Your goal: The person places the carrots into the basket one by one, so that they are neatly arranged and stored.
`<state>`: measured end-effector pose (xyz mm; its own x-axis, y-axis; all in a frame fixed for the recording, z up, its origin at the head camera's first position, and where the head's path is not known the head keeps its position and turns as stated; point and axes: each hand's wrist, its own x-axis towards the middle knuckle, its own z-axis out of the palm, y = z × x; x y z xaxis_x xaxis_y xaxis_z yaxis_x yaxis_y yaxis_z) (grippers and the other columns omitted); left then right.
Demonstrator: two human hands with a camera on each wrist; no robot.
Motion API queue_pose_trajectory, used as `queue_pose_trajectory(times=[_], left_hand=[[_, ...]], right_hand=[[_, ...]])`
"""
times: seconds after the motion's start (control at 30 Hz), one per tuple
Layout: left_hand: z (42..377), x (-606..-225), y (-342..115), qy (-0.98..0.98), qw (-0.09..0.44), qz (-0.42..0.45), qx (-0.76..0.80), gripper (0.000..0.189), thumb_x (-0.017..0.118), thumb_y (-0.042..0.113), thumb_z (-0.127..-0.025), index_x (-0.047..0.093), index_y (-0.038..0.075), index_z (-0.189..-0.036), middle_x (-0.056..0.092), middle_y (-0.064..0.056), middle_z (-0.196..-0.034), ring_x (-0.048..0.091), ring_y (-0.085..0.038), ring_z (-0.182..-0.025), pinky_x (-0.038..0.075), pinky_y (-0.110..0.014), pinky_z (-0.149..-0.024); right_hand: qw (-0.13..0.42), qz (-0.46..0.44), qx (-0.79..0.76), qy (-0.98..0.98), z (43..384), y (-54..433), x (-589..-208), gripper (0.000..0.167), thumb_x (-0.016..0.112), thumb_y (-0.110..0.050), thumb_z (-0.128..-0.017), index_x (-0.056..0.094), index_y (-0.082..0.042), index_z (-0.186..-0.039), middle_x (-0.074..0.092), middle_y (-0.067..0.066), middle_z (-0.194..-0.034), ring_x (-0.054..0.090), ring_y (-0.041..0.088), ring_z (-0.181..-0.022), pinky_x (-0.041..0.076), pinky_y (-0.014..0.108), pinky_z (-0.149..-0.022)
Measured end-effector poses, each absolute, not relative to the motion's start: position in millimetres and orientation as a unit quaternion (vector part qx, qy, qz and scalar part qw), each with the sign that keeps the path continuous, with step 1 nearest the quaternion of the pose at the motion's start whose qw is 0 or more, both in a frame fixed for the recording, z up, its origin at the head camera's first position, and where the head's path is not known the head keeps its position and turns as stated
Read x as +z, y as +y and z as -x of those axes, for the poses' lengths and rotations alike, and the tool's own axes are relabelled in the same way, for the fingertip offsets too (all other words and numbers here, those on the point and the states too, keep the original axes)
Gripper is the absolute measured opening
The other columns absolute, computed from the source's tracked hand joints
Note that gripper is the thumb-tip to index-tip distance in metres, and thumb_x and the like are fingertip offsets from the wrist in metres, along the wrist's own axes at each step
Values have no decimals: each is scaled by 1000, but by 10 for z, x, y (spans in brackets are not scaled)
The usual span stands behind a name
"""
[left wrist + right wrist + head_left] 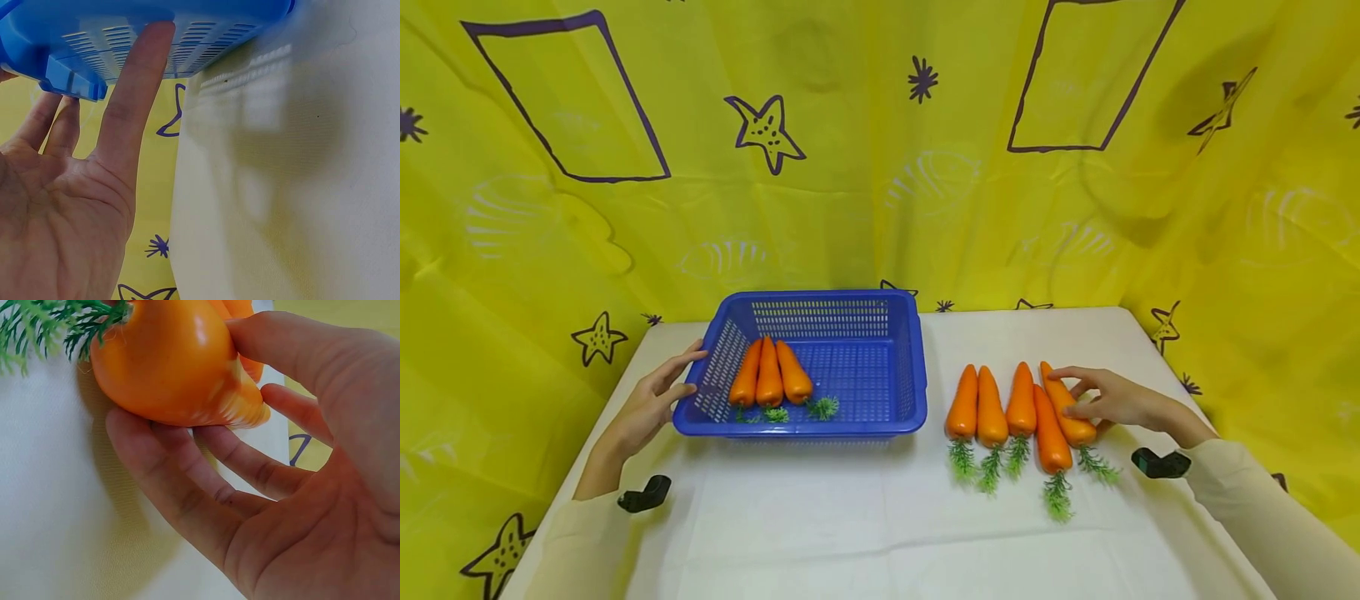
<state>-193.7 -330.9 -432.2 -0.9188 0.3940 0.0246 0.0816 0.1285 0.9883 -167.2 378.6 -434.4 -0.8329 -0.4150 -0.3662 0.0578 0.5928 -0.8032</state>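
My right hand [1112, 400] is around the rightmost orange carrot [1068, 408] of a group on the white table. In the right wrist view, the thumb lies on top of this carrot [169, 362] and the curled fingers reach along its underside. My left hand [643, 408] touches the left side of a blue plastic basket [805, 429]. Its thumb lies straight against the perforated outer wall in the left wrist view, with the other fingers up near the rim. Inside the basket, three carrots [770, 375] with green tops lie side by side at the left.
Several more carrots [991, 408] lie to the left of my right hand, tops toward me. A white cloth [820, 525] covers the table. Behind and beside it hangs a yellow curtain [850, 208] with drawn stars and fish. Black devices [646, 494] sit at both wrists.
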Motion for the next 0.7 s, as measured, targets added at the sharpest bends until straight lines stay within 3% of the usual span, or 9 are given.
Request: queue_pose_trajectory(times=[0.47, 0.7], left_hand=[[1935, -4310, -3303, 753, 121, -151, 629, 53, 49, 10, -109, 35, 9, -160, 5, -1, -174, 6, -45, -155, 57, -27, -92], [1940, -4305, -3320, 763, 124, -145, 617, 53, 48, 12, -109, 33, 8, -160, 5, 0, -174, 7, -47, -154, 57, -28, -92]], right_hand=[[252, 116, -428, 860, 1668, 3810, -4375, 73, 73, -17, -96, 36, 1, -157, 52, 35, -130, 66, 27, -89, 61, 36, -67], [272, 122, -414, 860, 1703, 3812, -4262, 71, 71, -17, -98, 35, 2, -157, 54, 32, -125, 67, 24, -80, 62, 38, -68]])
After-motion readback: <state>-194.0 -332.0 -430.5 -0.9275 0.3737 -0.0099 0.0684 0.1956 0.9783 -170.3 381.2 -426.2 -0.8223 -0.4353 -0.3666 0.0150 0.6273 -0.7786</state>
